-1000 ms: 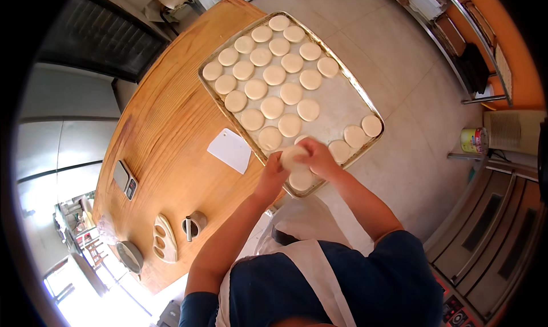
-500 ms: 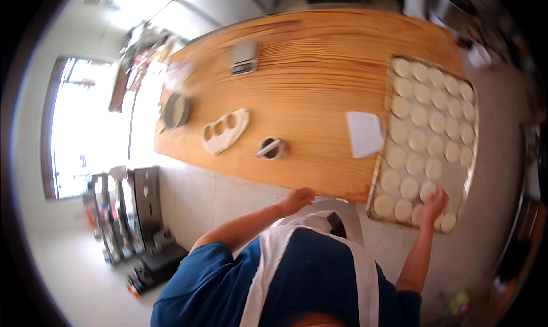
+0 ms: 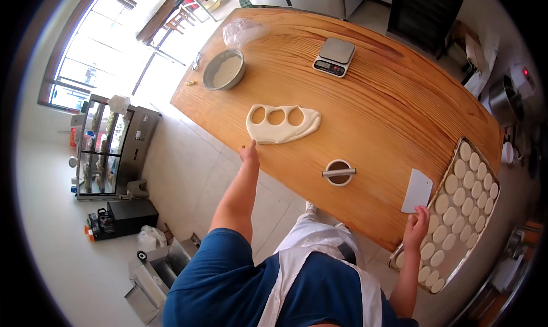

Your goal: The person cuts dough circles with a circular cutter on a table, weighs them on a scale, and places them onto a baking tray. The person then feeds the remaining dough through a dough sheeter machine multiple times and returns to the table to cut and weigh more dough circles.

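A flat sheet of pale dough (image 3: 279,134) with three round holes lies near the table's front edge. My left hand (image 3: 249,152) reaches over that edge, its fingertips at the dough's near left corner, thumb and fingers apart. Next to the white dough scraper (image 3: 418,191), my right hand (image 3: 416,229) hovers by the tray's left side, fingers loosely spread and nothing in them. Rows of dough rounds (image 3: 450,216) fill most of the baking tray (image 3: 455,259) at the right. Between my hands stands a round cutter (image 3: 339,180) with a bar handle across its top.
The wooden table (image 3: 377,116) also holds a digital scale (image 3: 334,57), a metal bowl of flour-like powder (image 3: 225,70) and a clear plastic bag (image 3: 242,32). A glass-fronted cabinet (image 3: 117,147) stands on the left. Pots (image 3: 505,101) sit beyond the far right corner.
My right hand has left the dough rounds on the tray and come beside the scraper. My left hand has moved from the table's front edge out to the dough sheet. The view has turned left.
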Demonstrator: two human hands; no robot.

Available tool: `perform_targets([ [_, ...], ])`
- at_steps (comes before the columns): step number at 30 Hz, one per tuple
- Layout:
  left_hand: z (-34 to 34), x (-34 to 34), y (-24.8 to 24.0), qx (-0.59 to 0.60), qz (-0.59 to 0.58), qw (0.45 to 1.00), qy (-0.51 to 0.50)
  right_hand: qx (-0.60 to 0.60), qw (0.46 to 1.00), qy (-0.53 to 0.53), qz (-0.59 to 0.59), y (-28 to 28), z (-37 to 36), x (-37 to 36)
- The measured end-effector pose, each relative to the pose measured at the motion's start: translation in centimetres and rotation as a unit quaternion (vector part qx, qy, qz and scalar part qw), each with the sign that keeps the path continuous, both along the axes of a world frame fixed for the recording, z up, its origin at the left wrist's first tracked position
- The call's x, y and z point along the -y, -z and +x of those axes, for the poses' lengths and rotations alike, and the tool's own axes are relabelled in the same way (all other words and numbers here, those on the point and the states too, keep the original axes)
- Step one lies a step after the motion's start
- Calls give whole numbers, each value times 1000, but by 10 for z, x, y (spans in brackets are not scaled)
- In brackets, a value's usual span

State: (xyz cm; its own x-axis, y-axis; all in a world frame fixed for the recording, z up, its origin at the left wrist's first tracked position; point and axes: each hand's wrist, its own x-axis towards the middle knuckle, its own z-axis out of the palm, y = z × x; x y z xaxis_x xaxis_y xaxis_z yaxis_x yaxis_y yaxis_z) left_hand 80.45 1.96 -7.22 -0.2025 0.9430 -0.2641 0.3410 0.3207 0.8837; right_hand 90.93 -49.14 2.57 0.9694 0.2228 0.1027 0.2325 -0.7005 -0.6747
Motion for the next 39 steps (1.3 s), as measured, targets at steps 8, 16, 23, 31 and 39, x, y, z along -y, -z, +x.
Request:
perform_targets([
  [8, 19, -24, -47, 160, -245, 934, 207, -19, 994, -90, -51, -21, -19, -84],
  [16, 1, -35, -40, 142, -277, 917, 251, 59, 974, -191, -107, -50, -5, -168],
  [23, -17, -46, -36, 76, -265, 894, 352, -58, 864, -398, -302, -19, 30, -196],
  [31, -9, -40, -34, -115, -241, 824, 500, -261, 903, -329, -95, -36, 36, -283],
  [39, -2, -30, -44, -113, -232, 832, 491, -100, 898, -382, -192, -30, 17, -430],
])
